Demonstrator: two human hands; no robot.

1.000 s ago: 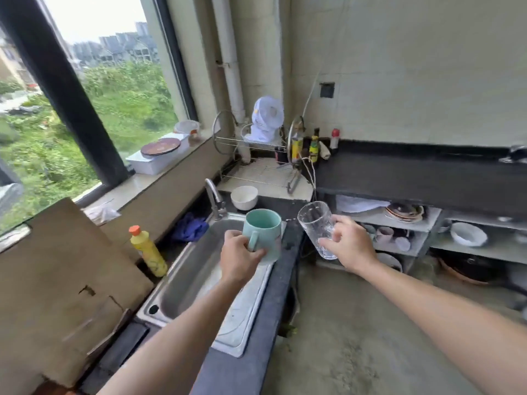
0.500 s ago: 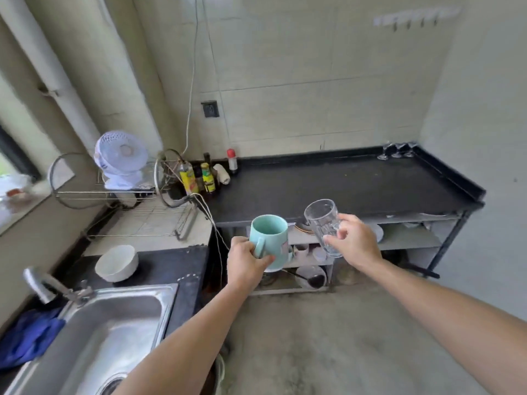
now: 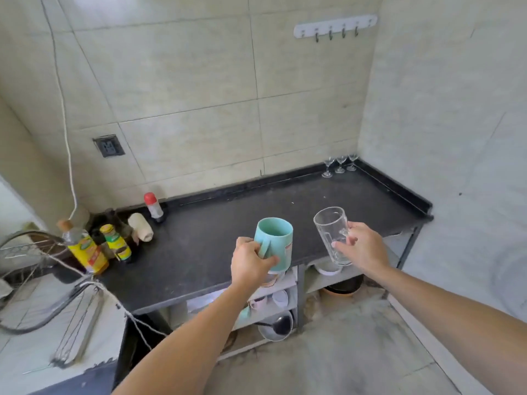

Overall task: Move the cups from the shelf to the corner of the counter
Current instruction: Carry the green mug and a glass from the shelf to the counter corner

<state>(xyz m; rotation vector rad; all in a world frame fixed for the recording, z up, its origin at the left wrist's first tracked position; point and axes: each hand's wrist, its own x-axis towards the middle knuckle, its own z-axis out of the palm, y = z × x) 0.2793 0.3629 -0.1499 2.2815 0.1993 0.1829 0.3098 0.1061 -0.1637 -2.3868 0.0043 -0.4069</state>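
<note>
My left hand [image 3: 251,265] grips a teal mug [image 3: 278,240] by its handle, held upright above the front edge of the black counter [image 3: 216,240]. My right hand [image 3: 362,246] holds a clear glass mug [image 3: 332,233] by its handle, just right of the teal one. Both cups hang in the air over the counter's front. Three small stemmed glasses [image 3: 340,164] stand in the far right corner of the counter. Below the counter, the shelf [image 3: 273,306] holds more cups and bowls, partly hidden by my arms.
Sauce bottles [image 3: 114,243], an oil bottle [image 3: 85,249] and a red-capped shaker [image 3: 154,206] crowd the counter's left end. A wire dish rack [image 3: 51,286] stands at the left. A ladle and a pan [image 3: 278,326] lie on the lower shelf. Walls close the counter's back and right.
The view has swung right from the sink to the black counter, and closer to it. Both hands still carry the mugs, now over the counter's front edge.
</note>
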